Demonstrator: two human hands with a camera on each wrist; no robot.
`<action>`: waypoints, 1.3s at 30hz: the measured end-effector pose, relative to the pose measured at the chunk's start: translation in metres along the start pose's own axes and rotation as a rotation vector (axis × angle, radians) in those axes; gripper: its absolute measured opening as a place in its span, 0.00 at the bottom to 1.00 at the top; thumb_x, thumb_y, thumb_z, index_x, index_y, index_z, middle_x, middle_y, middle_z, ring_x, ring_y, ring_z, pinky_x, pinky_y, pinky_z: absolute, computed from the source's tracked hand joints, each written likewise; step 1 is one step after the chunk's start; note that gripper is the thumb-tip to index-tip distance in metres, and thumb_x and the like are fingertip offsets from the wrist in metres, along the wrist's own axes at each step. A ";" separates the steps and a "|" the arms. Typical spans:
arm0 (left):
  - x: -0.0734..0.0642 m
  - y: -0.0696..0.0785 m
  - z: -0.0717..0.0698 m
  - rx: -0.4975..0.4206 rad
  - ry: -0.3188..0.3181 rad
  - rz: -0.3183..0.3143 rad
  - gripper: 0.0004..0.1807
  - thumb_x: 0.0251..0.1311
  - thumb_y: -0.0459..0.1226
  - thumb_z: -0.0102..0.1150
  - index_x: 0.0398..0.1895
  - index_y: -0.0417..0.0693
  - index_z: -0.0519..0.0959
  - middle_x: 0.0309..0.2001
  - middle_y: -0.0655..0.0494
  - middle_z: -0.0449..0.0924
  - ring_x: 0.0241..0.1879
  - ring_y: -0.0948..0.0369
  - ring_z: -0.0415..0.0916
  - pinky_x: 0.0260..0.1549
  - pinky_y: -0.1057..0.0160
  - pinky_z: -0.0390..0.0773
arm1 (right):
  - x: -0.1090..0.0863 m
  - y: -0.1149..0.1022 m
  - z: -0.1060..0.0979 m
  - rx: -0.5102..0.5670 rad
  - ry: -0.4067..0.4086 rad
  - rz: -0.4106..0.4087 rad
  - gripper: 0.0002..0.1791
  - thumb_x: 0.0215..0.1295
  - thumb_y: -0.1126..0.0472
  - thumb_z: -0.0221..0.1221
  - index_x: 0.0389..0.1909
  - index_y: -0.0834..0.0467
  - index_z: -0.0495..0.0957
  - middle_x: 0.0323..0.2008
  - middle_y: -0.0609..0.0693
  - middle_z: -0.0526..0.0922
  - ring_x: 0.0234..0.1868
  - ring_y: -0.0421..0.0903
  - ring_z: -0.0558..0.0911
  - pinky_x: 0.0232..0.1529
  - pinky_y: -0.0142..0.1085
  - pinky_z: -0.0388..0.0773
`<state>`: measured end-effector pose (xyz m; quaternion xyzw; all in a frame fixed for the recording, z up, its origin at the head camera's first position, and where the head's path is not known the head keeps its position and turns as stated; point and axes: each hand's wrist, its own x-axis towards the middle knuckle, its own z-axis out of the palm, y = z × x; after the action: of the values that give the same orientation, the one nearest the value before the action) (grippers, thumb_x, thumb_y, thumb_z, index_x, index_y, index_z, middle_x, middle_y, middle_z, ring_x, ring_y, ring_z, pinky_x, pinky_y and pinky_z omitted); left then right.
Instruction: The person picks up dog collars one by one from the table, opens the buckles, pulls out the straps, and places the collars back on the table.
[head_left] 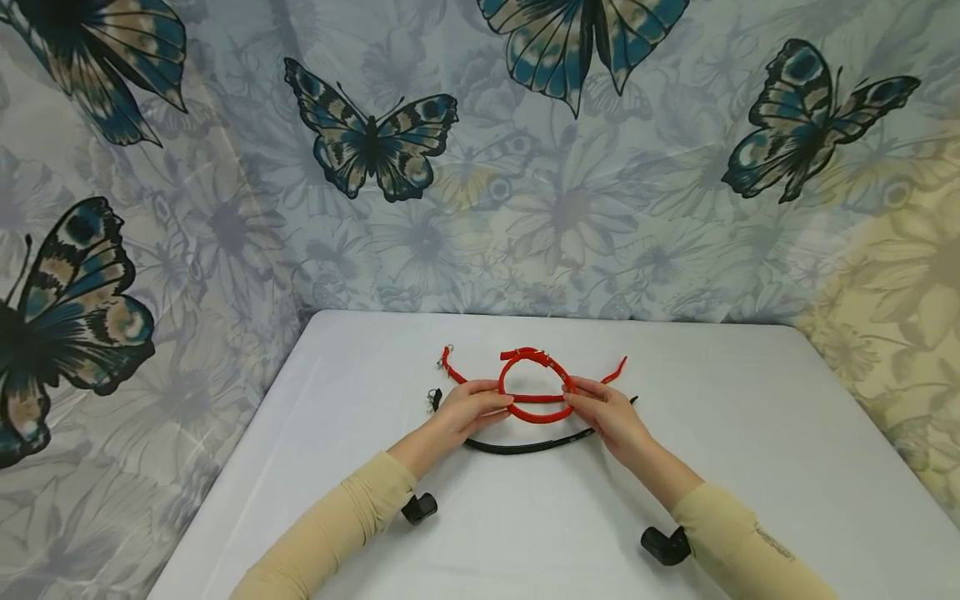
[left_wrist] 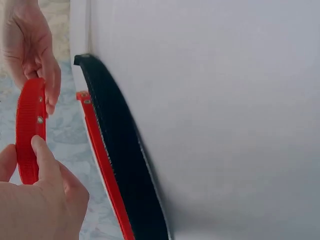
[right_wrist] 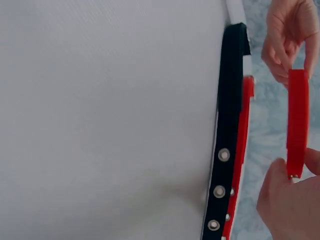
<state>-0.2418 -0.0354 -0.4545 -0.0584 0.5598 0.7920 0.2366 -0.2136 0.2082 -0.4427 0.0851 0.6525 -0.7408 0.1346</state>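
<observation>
A red collar [head_left: 538,418], fastened into a loop, is held above the table between both hands. The left hand [head_left: 471,408] pinches its left side between thumb and fingers, and the right hand [head_left: 611,412] pinches the opposite side. Small metal eyelets show on the band [left_wrist: 30,120] in the left wrist view. Beneath the hands lie a second red collar [head_left: 454,373], laid out in a curve, and a black collar [right_wrist: 227,100] with metal eyelets, nearer the person. The hands and forearms cover parts of both lower collars.
A white table [head_left: 360,350] carries the collars. Behind it hangs a cloth [head_left: 570,208] printed with flowers and butterflies. Black wrist devices [head_left: 420,508] show beside the beige sleeves [head_left: 337,517].
</observation>
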 end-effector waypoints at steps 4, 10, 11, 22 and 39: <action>-0.013 -0.006 -0.005 0.066 -0.017 0.065 0.26 0.60 0.24 0.60 0.62 0.30 0.66 0.47 0.41 0.75 0.38 0.57 0.80 0.48 0.55 0.80 | -0.011 0.006 0.000 -0.035 -0.072 0.002 0.32 0.69 0.63 0.59 0.69 0.68 0.60 0.56 0.56 0.80 0.52 0.43 0.80 0.57 0.40 0.74; -0.030 -0.014 -0.011 0.102 -0.011 0.111 0.25 0.57 0.23 0.63 0.58 0.32 0.68 0.47 0.42 0.74 0.36 0.59 0.81 0.45 0.58 0.81 | -0.022 0.015 -0.003 -0.132 -0.175 -0.009 0.32 0.67 0.64 0.60 0.68 0.71 0.61 0.60 0.65 0.75 0.50 0.43 0.82 0.55 0.41 0.76; -0.033 -0.016 -0.012 0.127 -0.012 0.118 0.25 0.56 0.24 0.64 0.57 0.32 0.69 0.46 0.43 0.74 0.36 0.59 0.81 0.44 0.60 0.82 | -0.024 0.017 -0.003 -0.147 -0.188 -0.011 0.32 0.67 0.64 0.60 0.68 0.71 0.61 0.60 0.65 0.74 0.50 0.42 0.82 0.55 0.40 0.76; -0.060 -0.028 -0.028 0.309 -0.062 0.133 0.24 0.49 0.25 0.70 0.50 0.33 0.73 0.43 0.43 0.79 0.39 0.60 0.79 0.41 0.64 0.81 | -0.041 0.030 -0.001 -0.309 -0.255 -0.051 0.27 0.62 0.63 0.65 0.58 0.71 0.69 0.52 0.64 0.78 0.47 0.46 0.81 0.49 0.33 0.79; -0.091 -0.049 -0.037 0.627 -0.090 0.177 0.18 0.42 0.26 0.75 0.34 0.41 0.76 0.33 0.55 0.82 0.35 0.61 0.78 0.30 0.66 0.76 | -0.060 0.056 0.004 -0.528 -0.343 -0.124 0.14 0.59 0.65 0.66 0.44 0.63 0.77 0.39 0.52 0.83 0.44 0.49 0.79 0.41 0.35 0.74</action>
<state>-0.1461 -0.0850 -0.4778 0.1012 0.7682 0.6005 0.1975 -0.1390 0.2033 -0.4774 -0.1188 0.7940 -0.5562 0.2149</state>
